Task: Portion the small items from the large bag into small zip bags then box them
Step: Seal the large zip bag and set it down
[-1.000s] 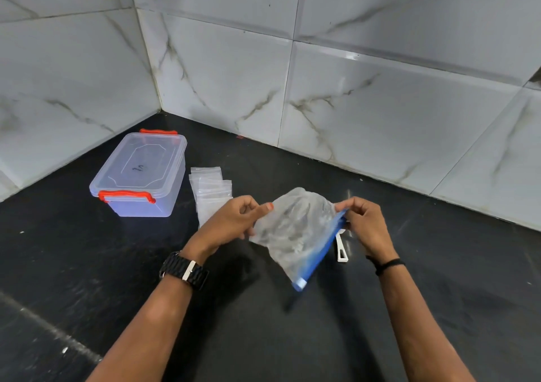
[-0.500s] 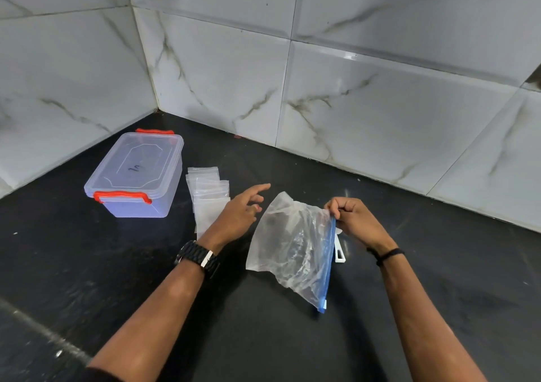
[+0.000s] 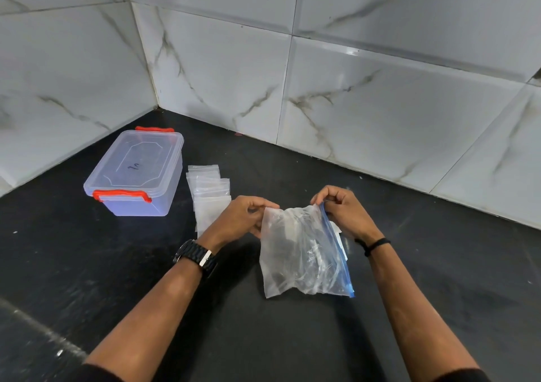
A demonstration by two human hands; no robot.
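Note:
A large clear bag (image 3: 301, 253) with a blue zip strip along its right edge lies on the black counter, dark small items showing through it. My left hand (image 3: 243, 217) pinches the bag's top left corner. My right hand (image 3: 342, 209) pinches the top of the blue zip strip. A stack of small clear zip bags (image 3: 209, 194) lies just left of my left hand. A clear plastic box (image 3: 137, 173) with red latches stands shut at the far left.
White marble-look tiled walls (image 3: 351, 89) meet in a corner behind the box. A small white object (image 3: 338, 235) peeks out from under the bag's right edge. The black counter (image 3: 263, 337) stretches toward me.
My left hand, off the bag half a second ago, has come back and taken its top left corner. The bag has settled flatter on the counter, and my right hand holds the zip end.

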